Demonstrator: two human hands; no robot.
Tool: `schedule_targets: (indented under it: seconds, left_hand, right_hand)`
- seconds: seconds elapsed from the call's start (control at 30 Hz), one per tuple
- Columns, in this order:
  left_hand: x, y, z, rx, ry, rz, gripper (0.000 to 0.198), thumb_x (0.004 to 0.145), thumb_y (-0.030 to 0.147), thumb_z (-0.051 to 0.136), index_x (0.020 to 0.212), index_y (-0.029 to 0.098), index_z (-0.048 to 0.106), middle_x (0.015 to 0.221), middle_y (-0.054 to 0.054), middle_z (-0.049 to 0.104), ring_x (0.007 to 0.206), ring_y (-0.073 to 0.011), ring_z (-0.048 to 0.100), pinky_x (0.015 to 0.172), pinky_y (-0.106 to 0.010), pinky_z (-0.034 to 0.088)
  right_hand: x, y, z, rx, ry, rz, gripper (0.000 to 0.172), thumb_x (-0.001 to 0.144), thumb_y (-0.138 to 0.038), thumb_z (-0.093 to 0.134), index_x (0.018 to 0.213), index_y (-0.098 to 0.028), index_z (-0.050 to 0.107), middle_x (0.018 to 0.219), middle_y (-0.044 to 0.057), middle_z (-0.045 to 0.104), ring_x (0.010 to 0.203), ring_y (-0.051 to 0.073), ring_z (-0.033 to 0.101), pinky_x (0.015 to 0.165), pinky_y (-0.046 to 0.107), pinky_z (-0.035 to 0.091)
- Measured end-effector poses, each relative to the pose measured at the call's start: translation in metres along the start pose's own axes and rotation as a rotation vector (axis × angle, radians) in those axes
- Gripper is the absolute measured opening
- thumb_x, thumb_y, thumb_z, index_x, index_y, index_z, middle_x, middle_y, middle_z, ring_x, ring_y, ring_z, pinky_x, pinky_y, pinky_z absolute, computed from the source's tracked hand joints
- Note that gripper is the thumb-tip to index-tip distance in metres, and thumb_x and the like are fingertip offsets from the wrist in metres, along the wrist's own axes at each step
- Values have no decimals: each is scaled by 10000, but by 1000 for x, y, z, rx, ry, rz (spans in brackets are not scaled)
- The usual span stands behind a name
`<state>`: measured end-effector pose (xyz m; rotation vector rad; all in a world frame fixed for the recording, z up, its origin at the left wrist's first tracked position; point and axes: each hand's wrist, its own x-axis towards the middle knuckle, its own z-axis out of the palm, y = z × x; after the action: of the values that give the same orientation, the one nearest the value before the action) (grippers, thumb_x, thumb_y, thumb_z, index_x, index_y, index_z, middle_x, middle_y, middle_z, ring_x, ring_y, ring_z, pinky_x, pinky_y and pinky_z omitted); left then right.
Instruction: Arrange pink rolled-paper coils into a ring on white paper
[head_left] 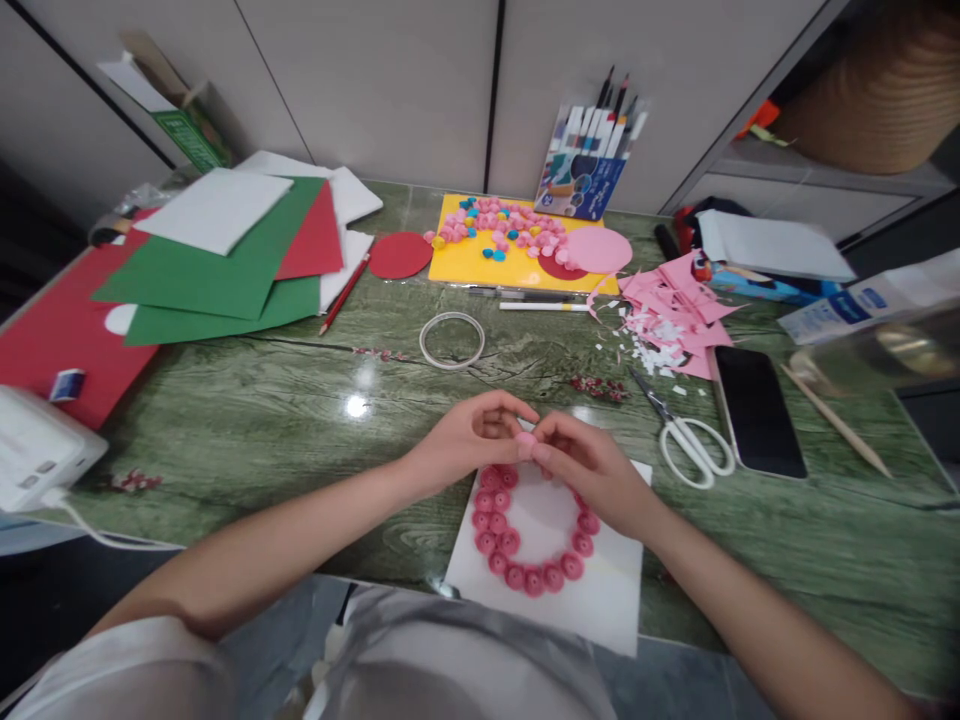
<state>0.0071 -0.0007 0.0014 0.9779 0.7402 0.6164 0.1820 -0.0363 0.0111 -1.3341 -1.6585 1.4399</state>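
Between my two hands, held by the fingertips, is a small pink rolled paper flower (527,444). My left hand (484,432) pinches it from the left, and my right hand (581,455) from the right. Under them lies a white sheet (551,625) that reaches past the table's front edge. A ring of dark pink paper rosettes (533,580) sits on this sheet, doubled up along its left side. My hands hide the top of the ring and part of its right side.
White-handled scissors (694,450) and a phone (759,410) lie to the right, near pink paper scraps (675,310). A tape roll (452,340) lies farther back. Pink and blue rolls cover a yellow sheet (450,265). Coloured paper (202,260) is stacked at left.
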Motion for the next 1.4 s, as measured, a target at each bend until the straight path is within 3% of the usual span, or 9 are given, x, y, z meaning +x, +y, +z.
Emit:
schedule_targets:
  seconds: [0.2, 0.53, 0.67, 0.8, 1.03, 1.4]
  left_hand:
    - [0, -2, 2, -100, 29, -33, 234, 647, 218, 730, 853, 147, 645, 766, -10, 616, 679, -85, 567, 660, -219, 439]
    - [0, -3, -2, -207, 3, -67, 292, 639, 161, 728, 924, 135, 669, 819, -50, 670, 732, -122, 617, 700, -241, 453]
    - [1, -4, -3, -199, -8, -55, 279, 657, 160, 718, 930, 134, 666, 814, -50, 671, 745, -123, 621, 714, -242, 457]
    - [1, -5, -3, -185, 8, -56, 274, 656, 170, 721, 923, 143, 666, 809, -49, 676, 741, -127, 622, 715, -254, 459]
    - [0, -3, -2, -123, 29, -64, 295, 650, 211, 728, 929, 138, 669, 836, -58, 683, 764, -132, 620, 735, -257, 463]
    - [0, -4, 1, -29, 103, -55, 257, 637, 238, 736, 868, 145, 673, 789, -38, 690, 730, -117, 631, 698, -222, 482]
  right_hand:
    - [0, 0, -2, -6, 29, 0, 190, 852, -362, 470, 786, -189, 514, 669, -28, 510, 615, 100, 455, 568, 226, 350]
    - [-1, 1, -3, -77, 102, -26, 180, 856, -360, 471, 794, -198, 520, 721, -15, 559, 670, 111, 510, 599, 230, 383]
    - [-3, 3, -2, -218, 214, -130, 94, 845, -297, 507, 857, -204, 520, 763, -7, 580, 697, 114, 537, 637, 241, 411]
    - [-5, 4, -2, -466, 330, -360, 70, 813, -215, 555, 880, -200, 542, 761, 1, 565, 705, 119, 527, 659, 260, 413]
    - [-4, 4, -2, -534, 307, -490, 117, 807, -171, 562, 919, -205, 562, 804, 23, 572, 771, 137, 542, 698, 288, 443]
    - [-3, 6, -3, -604, 295, -506, 115, 815, -165, 552, 913, -214, 587, 819, 32, 582, 799, 143, 551, 717, 306, 450]
